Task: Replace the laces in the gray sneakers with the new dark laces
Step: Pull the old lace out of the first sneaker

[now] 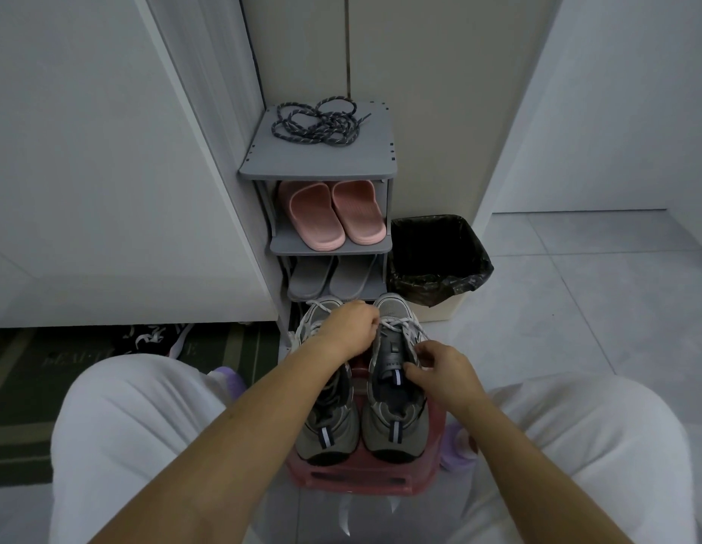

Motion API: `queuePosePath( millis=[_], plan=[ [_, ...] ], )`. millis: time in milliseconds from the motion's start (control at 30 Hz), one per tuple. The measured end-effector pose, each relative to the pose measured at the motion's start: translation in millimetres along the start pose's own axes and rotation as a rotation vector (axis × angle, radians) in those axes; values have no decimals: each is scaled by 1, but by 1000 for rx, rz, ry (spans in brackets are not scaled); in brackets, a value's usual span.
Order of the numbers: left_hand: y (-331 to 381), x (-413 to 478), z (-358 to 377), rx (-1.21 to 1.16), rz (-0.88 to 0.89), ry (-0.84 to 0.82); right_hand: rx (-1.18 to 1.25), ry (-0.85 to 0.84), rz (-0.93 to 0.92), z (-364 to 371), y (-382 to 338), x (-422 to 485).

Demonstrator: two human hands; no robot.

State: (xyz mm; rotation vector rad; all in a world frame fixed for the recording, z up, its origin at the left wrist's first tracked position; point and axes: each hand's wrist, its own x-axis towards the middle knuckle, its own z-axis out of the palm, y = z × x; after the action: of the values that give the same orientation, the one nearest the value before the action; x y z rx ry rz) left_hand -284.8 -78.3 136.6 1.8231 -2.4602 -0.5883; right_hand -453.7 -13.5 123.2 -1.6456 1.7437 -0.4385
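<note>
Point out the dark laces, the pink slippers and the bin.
dark laces (318,123): head view, middle of the tangle.
pink slippers (312,208): head view, left slipper's strap.
bin (439,288): head view, bag-lined front rim.

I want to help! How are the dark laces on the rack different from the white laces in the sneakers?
The dark laces lie loose in a tangled pile atop the shoe rack; the white laces are threaded through the gray sneakers. Nothing touches the dark laces; the left hand and right hand pinch the white laces. Both are shoelaces.
</note>
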Motion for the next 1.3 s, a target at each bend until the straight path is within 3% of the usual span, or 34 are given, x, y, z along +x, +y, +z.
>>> queuePosePath(
  millis=[567, 767, 900, 1067, 1300],
  plan=[
    [-18, 2, -8, -64, -115, -153, -2, -40, 33, -4, -1, 1],
    [-11, 1, -8, -114, -61, -7, 35, 108, 96, -13, -7, 24],
    [-4, 0, -1, -103, -35, -61, -33, 5, -15, -17, -14, 40],
    [-2, 1, 2, -167, -115, -33, -175, -84, 52, -15, -11, 55],
    [5, 0, -4, -254, -144, -7, -86, -53, 114, -12, -7, 58]
  ],
)
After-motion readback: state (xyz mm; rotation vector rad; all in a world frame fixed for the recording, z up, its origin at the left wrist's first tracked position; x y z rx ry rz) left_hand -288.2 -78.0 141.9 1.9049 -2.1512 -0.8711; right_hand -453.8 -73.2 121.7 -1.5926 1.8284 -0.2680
